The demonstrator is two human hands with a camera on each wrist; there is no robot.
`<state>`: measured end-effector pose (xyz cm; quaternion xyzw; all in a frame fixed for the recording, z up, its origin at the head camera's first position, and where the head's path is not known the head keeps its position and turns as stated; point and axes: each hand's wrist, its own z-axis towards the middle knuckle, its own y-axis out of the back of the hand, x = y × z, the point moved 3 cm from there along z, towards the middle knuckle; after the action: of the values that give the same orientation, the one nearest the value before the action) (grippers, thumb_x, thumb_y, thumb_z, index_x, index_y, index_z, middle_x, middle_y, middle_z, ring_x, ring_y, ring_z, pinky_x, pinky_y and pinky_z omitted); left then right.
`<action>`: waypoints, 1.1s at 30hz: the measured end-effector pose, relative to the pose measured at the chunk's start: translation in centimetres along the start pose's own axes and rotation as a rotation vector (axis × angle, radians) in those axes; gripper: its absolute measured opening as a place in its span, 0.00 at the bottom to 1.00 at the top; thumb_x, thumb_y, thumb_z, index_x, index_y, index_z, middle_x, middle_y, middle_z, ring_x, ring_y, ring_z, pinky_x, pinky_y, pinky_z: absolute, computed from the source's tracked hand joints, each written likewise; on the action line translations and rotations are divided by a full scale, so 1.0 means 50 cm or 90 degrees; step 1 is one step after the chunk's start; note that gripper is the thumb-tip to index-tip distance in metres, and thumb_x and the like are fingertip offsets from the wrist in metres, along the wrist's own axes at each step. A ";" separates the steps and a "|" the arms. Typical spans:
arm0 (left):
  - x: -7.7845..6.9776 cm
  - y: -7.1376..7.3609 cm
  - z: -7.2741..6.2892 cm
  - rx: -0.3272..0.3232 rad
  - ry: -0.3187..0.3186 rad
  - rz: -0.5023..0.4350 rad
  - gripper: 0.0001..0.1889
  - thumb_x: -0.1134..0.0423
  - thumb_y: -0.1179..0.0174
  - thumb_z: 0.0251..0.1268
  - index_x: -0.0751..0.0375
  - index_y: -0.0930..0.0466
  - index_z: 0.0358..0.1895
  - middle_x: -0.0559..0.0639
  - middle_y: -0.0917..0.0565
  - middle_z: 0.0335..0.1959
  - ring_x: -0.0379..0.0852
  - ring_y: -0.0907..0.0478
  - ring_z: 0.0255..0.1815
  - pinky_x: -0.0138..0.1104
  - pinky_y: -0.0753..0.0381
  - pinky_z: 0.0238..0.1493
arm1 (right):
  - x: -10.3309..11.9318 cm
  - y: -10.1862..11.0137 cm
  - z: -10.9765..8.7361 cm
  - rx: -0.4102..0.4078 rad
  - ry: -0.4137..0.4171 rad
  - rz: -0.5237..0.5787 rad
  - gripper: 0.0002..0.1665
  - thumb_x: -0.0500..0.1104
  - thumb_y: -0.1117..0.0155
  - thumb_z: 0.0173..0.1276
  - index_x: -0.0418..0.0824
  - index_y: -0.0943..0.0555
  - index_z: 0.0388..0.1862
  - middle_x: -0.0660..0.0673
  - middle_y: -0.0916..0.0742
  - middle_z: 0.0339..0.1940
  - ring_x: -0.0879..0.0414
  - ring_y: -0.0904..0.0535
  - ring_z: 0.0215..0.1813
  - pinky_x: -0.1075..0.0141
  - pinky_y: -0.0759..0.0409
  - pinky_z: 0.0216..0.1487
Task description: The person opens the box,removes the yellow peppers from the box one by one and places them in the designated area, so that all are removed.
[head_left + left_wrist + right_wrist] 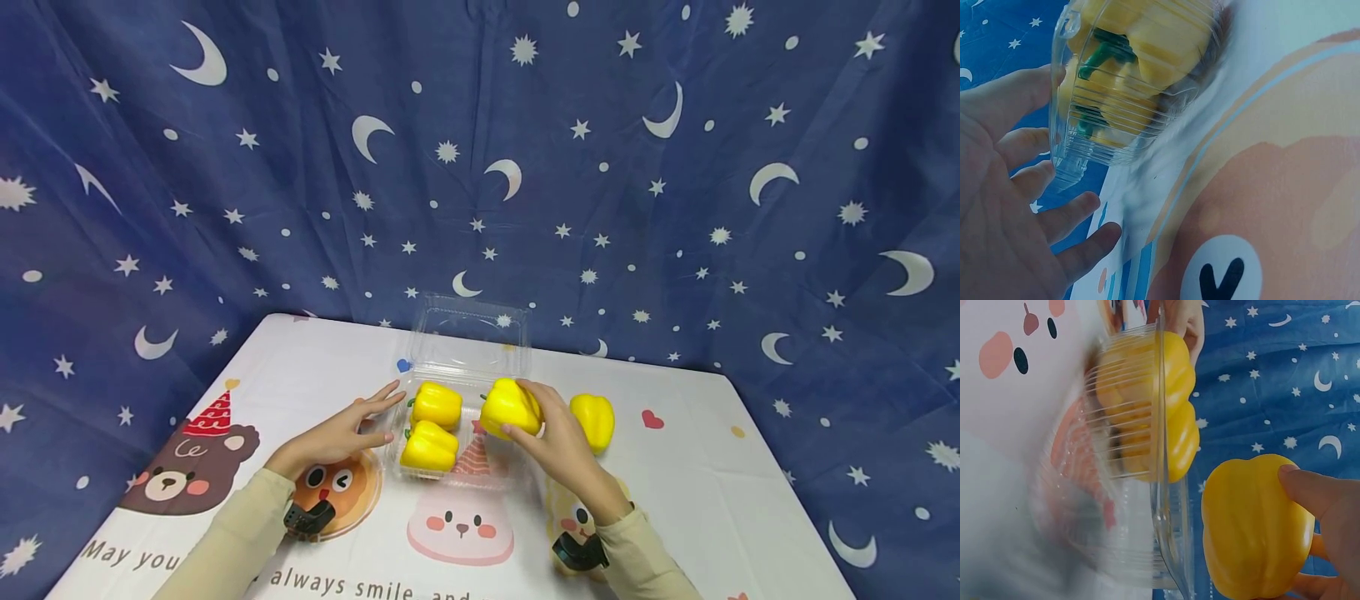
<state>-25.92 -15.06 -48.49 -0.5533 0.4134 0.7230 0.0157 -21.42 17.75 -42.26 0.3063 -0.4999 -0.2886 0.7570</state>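
Note:
My right hand (558, 435) holds a yellow bell pepper (510, 407) above the right part of a clear plastic clamshell box (480, 482). In the right wrist view the thumb lies on one side of that pepper (1257, 528) and fingers on the other. Two more yellow peppers lie in the box's left part, one pepper (437, 406) behind the other pepper (430, 447). Beside the box's left wall is my left hand (341, 429), its fingers extended. In the left wrist view the thumb meets the box's rim (1057, 94), and green stems show through the ribbed wall.
Behind the box its clear lid (471, 337) stands raised. One more yellow pepper (593, 422) lies on the table to the right of my right hand. A white cloth (675, 500) with cartoon prints covers the table. A blue star-patterned curtain (480, 167) hangs behind it.

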 end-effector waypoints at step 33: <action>-0.002 -0.001 -0.001 -0.007 -0.001 0.007 0.36 0.61 0.39 0.72 0.66 0.43 0.79 0.65 0.54 0.84 0.72 0.58 0.83 0.72 0.72 0.75 | -0.064 0.117 -0.052 -0.067 -0.051 -0.036 0.45 0.44 0.21 0.59 0.44 0.30 0.73 0.35 0.23 0.65 0.42 0.21 0.57 0.48 0.15 0.55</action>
<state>-25.83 -15.00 -48.45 -0.5505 0.4125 0.7257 0.0089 -19.30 24.37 -40.52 0.2681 -0.5051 -0.3482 0.7428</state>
